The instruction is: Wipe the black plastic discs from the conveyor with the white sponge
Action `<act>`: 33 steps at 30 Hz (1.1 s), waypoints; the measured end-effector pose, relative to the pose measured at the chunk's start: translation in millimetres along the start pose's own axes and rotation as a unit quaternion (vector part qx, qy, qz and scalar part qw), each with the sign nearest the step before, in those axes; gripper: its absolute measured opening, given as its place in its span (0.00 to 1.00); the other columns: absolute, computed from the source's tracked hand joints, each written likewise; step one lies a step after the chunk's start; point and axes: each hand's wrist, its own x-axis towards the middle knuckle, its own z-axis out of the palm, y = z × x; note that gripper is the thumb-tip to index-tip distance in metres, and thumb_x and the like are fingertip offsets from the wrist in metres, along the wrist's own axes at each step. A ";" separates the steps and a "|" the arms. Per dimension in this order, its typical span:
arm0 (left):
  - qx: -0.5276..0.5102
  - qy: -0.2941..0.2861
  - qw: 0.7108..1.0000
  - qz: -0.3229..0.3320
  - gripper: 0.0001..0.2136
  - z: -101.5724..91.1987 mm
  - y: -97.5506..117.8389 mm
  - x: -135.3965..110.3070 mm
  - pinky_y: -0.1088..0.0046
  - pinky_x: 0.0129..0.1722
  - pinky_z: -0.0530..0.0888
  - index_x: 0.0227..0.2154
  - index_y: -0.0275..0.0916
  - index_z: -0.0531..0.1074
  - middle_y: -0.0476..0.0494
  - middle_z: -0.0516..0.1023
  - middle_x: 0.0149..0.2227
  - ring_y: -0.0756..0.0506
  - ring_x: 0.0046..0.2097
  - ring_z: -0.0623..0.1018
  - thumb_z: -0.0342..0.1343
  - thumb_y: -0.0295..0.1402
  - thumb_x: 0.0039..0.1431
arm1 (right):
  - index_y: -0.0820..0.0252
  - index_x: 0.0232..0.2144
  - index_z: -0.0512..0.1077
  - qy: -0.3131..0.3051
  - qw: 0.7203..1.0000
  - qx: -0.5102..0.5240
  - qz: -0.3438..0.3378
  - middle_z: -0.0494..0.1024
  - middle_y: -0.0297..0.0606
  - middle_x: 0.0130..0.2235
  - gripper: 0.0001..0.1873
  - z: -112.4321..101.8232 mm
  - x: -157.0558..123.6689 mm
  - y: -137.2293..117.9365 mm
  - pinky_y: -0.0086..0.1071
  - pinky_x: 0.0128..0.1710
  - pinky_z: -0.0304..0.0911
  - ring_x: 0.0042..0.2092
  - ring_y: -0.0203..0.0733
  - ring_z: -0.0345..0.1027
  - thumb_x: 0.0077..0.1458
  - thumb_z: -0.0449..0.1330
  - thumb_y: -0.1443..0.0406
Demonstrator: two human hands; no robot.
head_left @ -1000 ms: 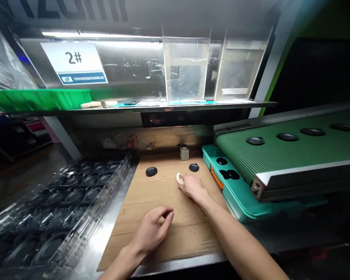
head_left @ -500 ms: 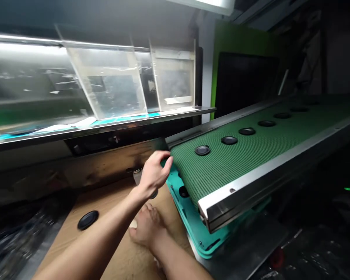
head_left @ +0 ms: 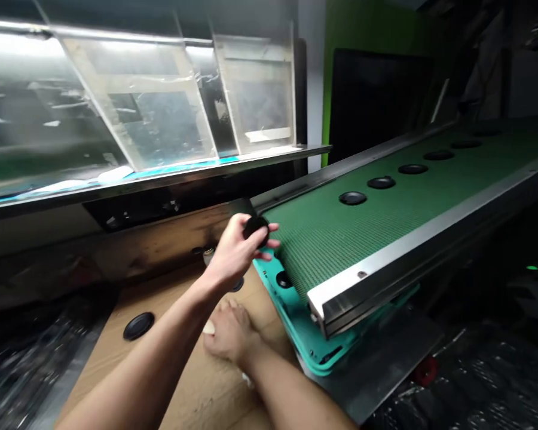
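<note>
My left hand (head_left: 237,251) grips a round black rubber-like disc (head_left: 256,227) in its fingers, right beside the near end of a green mesh conveyor belt (head_left: 341,239). More black discs sit in a row on the belt, the nearest (head_left: 352,197) a short way past my hand. My right hand (head_left: 230,332) rests low on the brown cardboard sheet (head_left: 206,391), with a cream-coloured piece (head_left: 208,327) showing under its fingers. Another black disc (head_left: 138,326) lies on the cardboard left of my forearm.
A teal tray (head_left: 307,337) with round recesses sits under the belt's steel-edged end. A small bottle (head_left: 208,255) stands behind my left wrist. Transparent trays (head_left: 22,370) lie at lower left, and a steel shelf (head_left: 161,178) with acrylic dividers runs above.
My view has swung right towards the belt since the oldest frame. A black disc now shows in my left hand at the belt's end, and the belt's discs sit in shifted positions.
</note>
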 end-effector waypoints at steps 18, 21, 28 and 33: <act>-0.445 0.208 0.847 -0.203 0.20 -152.1 -117.8 -180.4 0.54 0.55 0.72 0.50 0.27 0.70 0.31 0.76 0.49 0.36 0.54 0.75 0.41 0.35 0.65 | 0.49 0.56 0.68 0.060 0.997 0.036 0.042 0.66 0.40 0.46 0.23 31.7 -26.7 -86.5 0.36 0.44 0.63 0.42 0.42 0.64 0.61 0.55 0.51; -0.464 0.191 0.844 -0.188 0.24 -156.9 -119.5 -183.8 0.50 0.56 0.70 0.52 0.28 0.69 0.30 0.74 0.52 0.35 0.58 0.71 0.37 0.41 0.67 | 0.47 0.55 0.69 0.059 0.998 -0.026 0.022 0.63 0.41 0.47 0.20 34.8 -22.8 -90.0 0.36 0.42 0.63 0.42 0.44 0.63 0.63 0.53 0.53; -0.469 0.216 0.839 -0.174 0.20 -158.2 -123.4 -184.6 0.51 0.57 0.69 0.51 0.32 0.68 0.32 0.73 0.55 0.36 0.57 0.73 0.41 0.40 0.68 | 0.53 0.53 0.70 0.060 0.995 -0.085 -0.006 0.64 0.43 0.41 0.19 32.9 -18.9 -84.1 0.38 0.44 0.62 0.45 0.48 0.59 0.62 0.53 0.57; -0.481 0.219 0.836 -0.150 0.17 -158.8 -125.0 -181.6 0.55 0.58 0.70 0.52 0.34 0.69 0.35 0.73 0.56 0.39 0.55 0.74 0.43 0.36 0.67 | 0.53 0.55 0.69 0.051 0.996 -0.077 0.007 0.65 0.45 0.41 0.21 35.3 -17.2 -83.6 0.39 0.43 0.62 0.44 0.50 0.60 0.62 0.52 0.55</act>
